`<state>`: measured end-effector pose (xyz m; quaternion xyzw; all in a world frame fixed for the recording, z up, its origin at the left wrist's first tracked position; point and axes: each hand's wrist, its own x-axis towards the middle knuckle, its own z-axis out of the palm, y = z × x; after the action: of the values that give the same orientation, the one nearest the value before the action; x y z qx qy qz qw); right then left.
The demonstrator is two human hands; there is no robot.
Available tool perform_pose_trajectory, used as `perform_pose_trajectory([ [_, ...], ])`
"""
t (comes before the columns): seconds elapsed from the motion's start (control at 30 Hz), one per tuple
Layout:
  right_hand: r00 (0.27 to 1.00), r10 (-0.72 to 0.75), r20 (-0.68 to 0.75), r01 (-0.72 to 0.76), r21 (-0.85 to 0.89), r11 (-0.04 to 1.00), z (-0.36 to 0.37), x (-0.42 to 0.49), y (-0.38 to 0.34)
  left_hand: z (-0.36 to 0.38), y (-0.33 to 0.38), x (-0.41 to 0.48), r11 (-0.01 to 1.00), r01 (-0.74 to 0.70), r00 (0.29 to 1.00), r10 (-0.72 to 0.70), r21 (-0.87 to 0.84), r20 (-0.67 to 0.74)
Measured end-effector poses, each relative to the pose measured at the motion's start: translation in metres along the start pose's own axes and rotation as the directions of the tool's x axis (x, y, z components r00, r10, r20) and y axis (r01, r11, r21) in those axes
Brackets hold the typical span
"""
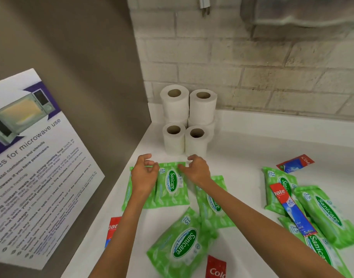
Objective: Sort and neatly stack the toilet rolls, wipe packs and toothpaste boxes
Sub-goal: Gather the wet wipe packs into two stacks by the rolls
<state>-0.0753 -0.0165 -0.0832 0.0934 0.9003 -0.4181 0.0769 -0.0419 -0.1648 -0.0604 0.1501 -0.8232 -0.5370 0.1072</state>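
Now, step in hand: sorting the wipe packs; the rolls look finished and the toothpaste has not been gathered.
Left-edge toothpaste box point(114, 225): lies at the worktop's point(242, 157) left rim, partly hidden by my forearm.
Left hand point(144, 175): hovers over a half-hidden wipe pack point(127, 195), fingers loosely curled and holding nothing.
Placed wipe pack point(173, 189): lies flat between my hands, label up, just in front of the rolls.
Toilet rolls point(187, 117): stand upright in the back corner, stacked in tiers.
Right hand point(197, 170): fingers are curled at the placed pack's top edge; I cannot tell whether they pinch it.
Loose packs: one is under my right forearm point(214, 207), and one is askew nearer me point(182, 243).
Near toothpaste box point(215, 267): lies at the bottom edge, apart from the others.
Right heap point(324, 209): several packs overlap, with a toothpaste box point(292, 213) lying across them and another point(295, 163) behind.
Next move, as I judge it: square these two packs, then lift the askew pack on top with its edges matched.
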Motion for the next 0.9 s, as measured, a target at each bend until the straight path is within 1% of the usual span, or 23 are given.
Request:
perform_pose_trajectory([
  [0.1,0.998,0.035,0.060,-0.027,-0.137,0.990,0.009,-0.006,-0.013,-0.011,-0.004,-0.004,1.000,0.011,1.000,-0.011,0.005,-0.014],
  [0.27,0.993,0.102,0.057,-0.084,-0.257,0.963,0.022,-0.008,-0.024,-0.023,-0.009,-0.009,1.000,0.014,0.999,-0.014,0.003,-0.032],
  [0.37,0.986,0.157,0.057,-0.133,-0.305,0.943,0.027,-0.010,-0.028,-0.029,-0.011,-0.012,1.000,0.025,0.999,-0.025,0.003,-0.040],
  [0.47,0.979,0.196,0.056,-0.169,-0.309,0.936,0.029,-0.009,-0.030,-0.031,-0.014,-0.012,1.000,0.029,0.999,-0.029,-0.004,-0.041],
  [0.6,0.967,0.250,0.055,-0.227,-0.262,0.938,0.032,-0.007,-0.029,-0.030,-0.016,-0.011,0.999,0.033,0.999,-0.033,-0.020,-0.031],
  [0.7,0.969,0.235,0.077,-0.217,-0.191,0.957,0.033,-0.007,-0.027,-0.028,-0.018,-0.009,1.000,0.025,1.000,-0.025,-0.011,-0.016],
  [0.8,0.977,0.199,0.075,-0.196,-0.046,0.980,0.031,-0.007,-0.020,-0.026,-0.019,-0.009,1.000,0.022,1.000,-0.022,0.005,0.006],
  [0.9,0.982,0.177,0.074,-0.182,0.083,0.980,0.022,-0.010,-0.010,-0.020,-0.021,-0.012,1.000,0.029,0.999,-0.030,0.007,0.025],
])
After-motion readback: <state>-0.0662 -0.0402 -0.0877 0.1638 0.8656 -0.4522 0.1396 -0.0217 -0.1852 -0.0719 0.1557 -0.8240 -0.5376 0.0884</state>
